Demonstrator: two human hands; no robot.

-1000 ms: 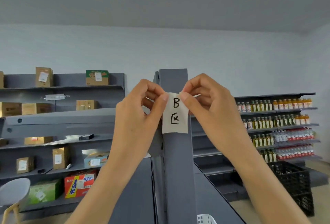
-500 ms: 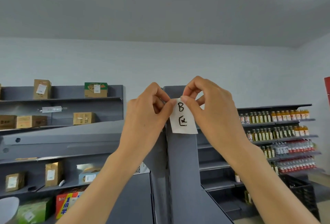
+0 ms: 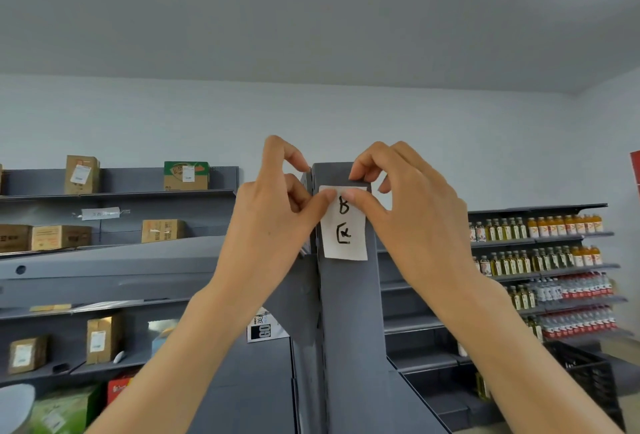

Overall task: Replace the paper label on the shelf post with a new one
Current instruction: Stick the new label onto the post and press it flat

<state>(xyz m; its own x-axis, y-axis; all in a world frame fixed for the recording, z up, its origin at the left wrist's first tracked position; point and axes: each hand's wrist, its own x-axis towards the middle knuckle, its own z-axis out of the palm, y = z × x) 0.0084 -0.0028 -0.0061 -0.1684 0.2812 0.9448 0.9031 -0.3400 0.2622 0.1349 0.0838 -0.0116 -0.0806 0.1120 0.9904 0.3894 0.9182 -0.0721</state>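
A white paper label (image 3: 344, 231) with a black handwritten "B" and a character lies flat against the top of the grey shelf post (image 3: 349, 312). My left hand (image 3: 273, 219) presses its thumb on the label's upper left part. My right hand (image 3: 408, 208) presses its thumb beside the "B", and its forefinger touches the label's top edge. Both thumbs cover part of the upper label. The other fingers of both hands are curled and lifted off the post.
Grey shelves with cardboard boxes (image 3: 81, 174) stand on the left. On the right, shelves hold rows of bottles (image 3: 540, 257), with a black crate (image 3: 588, 378) on the floor below. A sloped grey panel (image 3: 104, 260) juts out left of the post.
The label went from slightly tilted to straight against the post, and both thumbs now press it flat. The camera tilted up, so the post top sits lower in view.
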